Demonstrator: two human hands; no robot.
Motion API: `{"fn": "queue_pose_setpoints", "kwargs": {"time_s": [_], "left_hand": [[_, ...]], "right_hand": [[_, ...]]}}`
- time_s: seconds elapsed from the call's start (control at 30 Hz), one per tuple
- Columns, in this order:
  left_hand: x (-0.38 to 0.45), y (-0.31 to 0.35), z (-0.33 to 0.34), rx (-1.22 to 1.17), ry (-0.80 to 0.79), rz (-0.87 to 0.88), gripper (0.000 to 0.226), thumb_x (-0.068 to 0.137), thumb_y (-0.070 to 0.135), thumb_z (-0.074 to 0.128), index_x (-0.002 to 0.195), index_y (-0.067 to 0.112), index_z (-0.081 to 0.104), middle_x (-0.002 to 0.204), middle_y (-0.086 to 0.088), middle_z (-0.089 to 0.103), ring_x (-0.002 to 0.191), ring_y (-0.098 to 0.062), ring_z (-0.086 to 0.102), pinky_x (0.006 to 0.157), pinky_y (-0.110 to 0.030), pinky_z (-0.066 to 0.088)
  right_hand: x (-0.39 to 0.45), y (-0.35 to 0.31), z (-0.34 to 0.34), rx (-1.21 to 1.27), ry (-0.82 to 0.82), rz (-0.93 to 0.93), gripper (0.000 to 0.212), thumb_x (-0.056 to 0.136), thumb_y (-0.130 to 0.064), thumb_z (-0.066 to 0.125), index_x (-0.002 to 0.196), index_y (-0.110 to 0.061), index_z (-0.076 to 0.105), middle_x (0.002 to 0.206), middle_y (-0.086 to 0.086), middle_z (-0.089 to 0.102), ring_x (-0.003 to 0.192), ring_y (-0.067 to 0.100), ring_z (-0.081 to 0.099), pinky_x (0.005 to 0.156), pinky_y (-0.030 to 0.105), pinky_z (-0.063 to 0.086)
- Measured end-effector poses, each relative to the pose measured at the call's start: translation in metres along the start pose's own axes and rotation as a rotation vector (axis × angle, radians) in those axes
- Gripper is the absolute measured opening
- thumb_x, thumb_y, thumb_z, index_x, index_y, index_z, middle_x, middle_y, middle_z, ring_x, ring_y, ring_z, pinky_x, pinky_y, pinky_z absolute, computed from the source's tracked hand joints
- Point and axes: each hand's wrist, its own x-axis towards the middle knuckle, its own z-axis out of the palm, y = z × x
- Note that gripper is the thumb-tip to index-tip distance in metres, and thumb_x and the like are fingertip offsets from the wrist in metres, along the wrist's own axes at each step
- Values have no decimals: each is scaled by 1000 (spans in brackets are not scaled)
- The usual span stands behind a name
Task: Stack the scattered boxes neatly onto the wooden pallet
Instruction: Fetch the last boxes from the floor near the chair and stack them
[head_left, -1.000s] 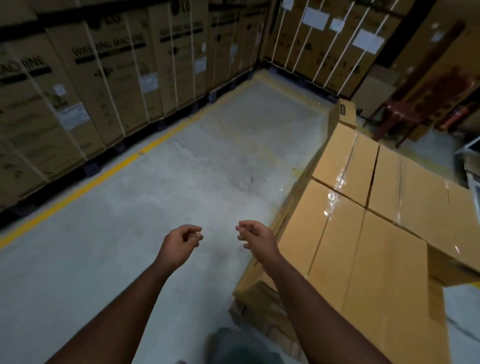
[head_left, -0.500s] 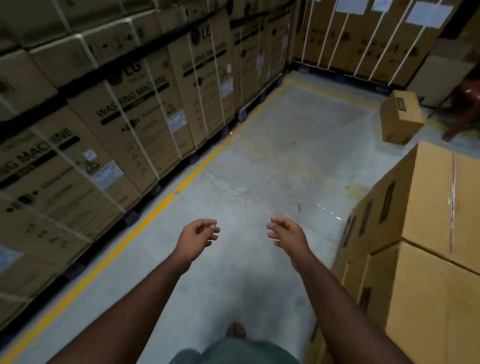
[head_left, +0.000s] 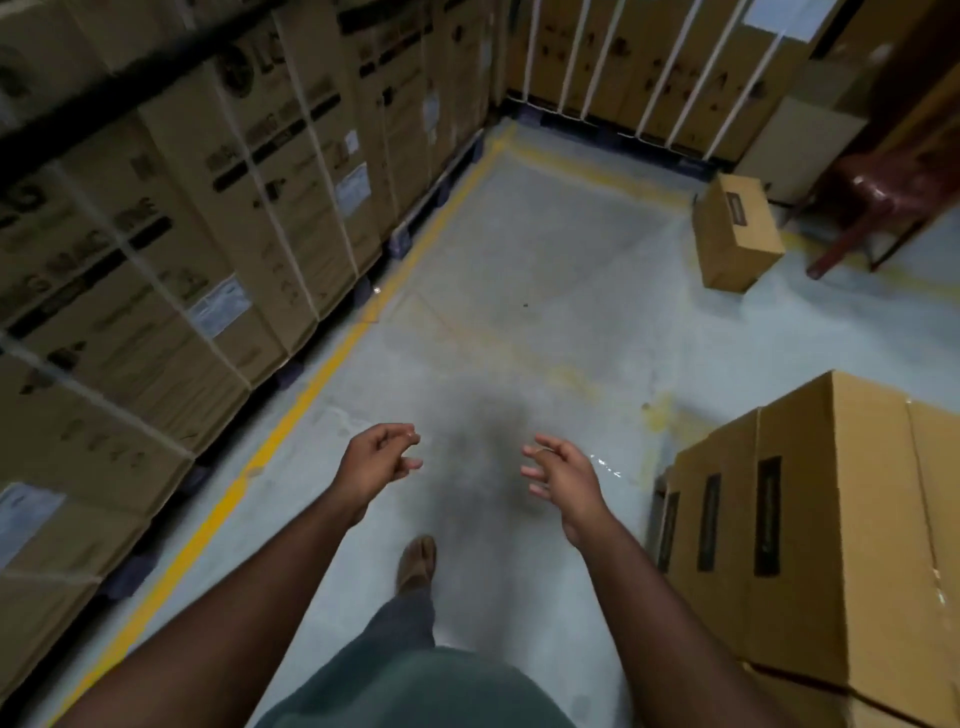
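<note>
Fetching step in hand. Left hand (head_left: 375, 457) and right hand (head_left: 563, 470) hold nothing, fingers loosely curled. Stacked boxes (head_left: 810, 525) stand just right of them; pallet hidden. Loose box (head_left: 735, 231) lies well beyond the stack. Next: approach, two-handed lift.

**Both hands out front, holding nothing**

I see both bare forearms stretched forward and low, roughly parallel, with a gap between the hands. My left hand (head_left: 376, 457) has its fingers loosely curled inward, thumb near the fingertips, gripping nothing. My right hand (head_left: 563, 475) faces the left, fingers spread and slightly bent, also with nothing in it. One foot (head_left: 417, 564) is stepped forward beneath them.
</note>
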Motion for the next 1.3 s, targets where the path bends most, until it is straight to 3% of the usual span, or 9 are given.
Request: {"fn": "queue_pose_setpoints", "kwargs": {"time_s": [0.13,0.27,0.4,0.77,0.87,0.97,1.17,1.3], "left_hand": [[92,87,46,80,-94,-10,15,103,14,58,112,11,70,117,-15,74,88,-25,68,82,-31,52],[184,166,121,140,-213,2,20,104,16,58,120,7,67,118,-18,73,93,-26,64,87,-37,49],[286,232,217,199,-322,35,18,104,21,60,114,8,68,112,-12,73,94,-25,64,83,-35,48],[515,411,488,246,-396,48,24,105,23,59,118,5,69,113,-9,76,91,-21,68,80,-31,53],[571,448,558,253,-450,47,20,105,22,59,110,8,72,111,-9,77,88,-21,69,79,-30,54],[638,475,638,264,-474,54,22,106,18,54,117,6,68,111,-11,75,84,-19,68,76,-28,53],[785,527,805,271,-515,37,24,106,14,55,122,0,67,112,-16,72,86,-21,67,79,-30,52],[845,578,904,354,-576,39,13,104,11,56,99,9,68,97,-13,66,83,-23,62,66,-27,46]], "right_hand": [[67,-72,-19,68,98,19,18,102,-14,62,119,-18,64,125,13,72,88,20,69,72,31,50],[149,-141,-63,163,202,-3,25,102,-15,62,127,-14,65,123,10,74,88,20,69,79,34,51],[254,-196,-117,236,289,-10,24,99,-14,65,123,-17,67,120,8,75,89,20,70,83,37,51],[505,-400,-298,276,356,-14,21,100,-17,63,121,-18,66,118,6,75,97,23,71,90,39,54],[563,-439,-346,319,353,6,24,101,-19,64,125,-19,66,114,2,78,105,27,73,97,45,56],[635,-475,-394,339,383,0,23,101,-20,64,124,-20,66,114,1,78,105,26,74,100,47,56],[801,-565,-485,369,452,21,30,101,-22,67,130,-20,61,117,3,75,101,26,75,92,42,57],[876,-619,-548,341,475,54,26,104,-24,63,129,-20,62,122,5,73,106,27,73,98,45,55]]}}
